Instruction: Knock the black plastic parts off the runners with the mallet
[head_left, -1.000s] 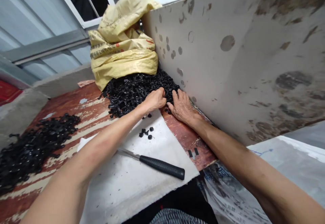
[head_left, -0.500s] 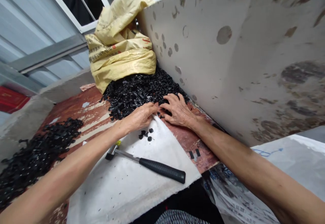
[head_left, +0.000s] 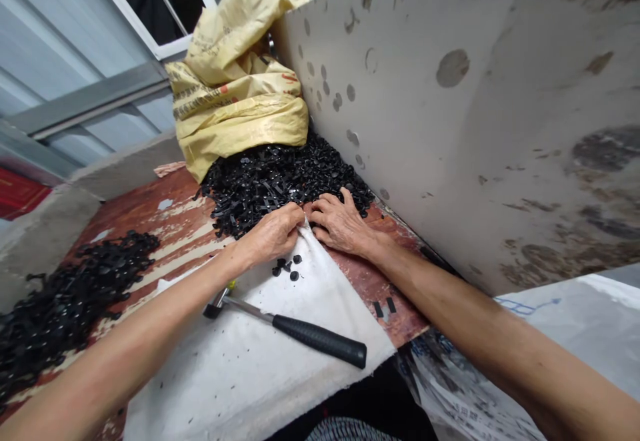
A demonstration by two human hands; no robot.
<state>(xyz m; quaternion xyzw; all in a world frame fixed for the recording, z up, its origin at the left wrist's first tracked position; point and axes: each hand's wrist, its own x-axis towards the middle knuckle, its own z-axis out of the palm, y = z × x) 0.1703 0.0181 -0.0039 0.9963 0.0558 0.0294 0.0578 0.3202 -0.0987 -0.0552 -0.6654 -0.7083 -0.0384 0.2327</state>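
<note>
Okay, left hand: curled at the pointed corner of the white cloth, fingers over it at the foot of the pile. Can't tell if my grip is pinching the cloth or just resting there.
Right hand: grip loose and open, fingers spread, tips at the edge of the heap of black moulded pieces. Nothing held that I can see.
Main heap: on the tabletop, in the corner against the stained white board, which walls it in on that side. Yellow woven sack slumps behind it, top folded over.
Loose: a few black pieces on the cloth, just beside my left hand; two black strips on bare wood.
Second heap: far left on the tabletop, well apart, beyond my left forearm; frame edge cuts it off.
Hammer: small, black-handled, lying on the cloth, probably kept there within reach. Head sits just below my forearm.
Hidden: whatever lies under my fingers, and the sack's contents. Single pieces too dark and small to read their shape.
</note>
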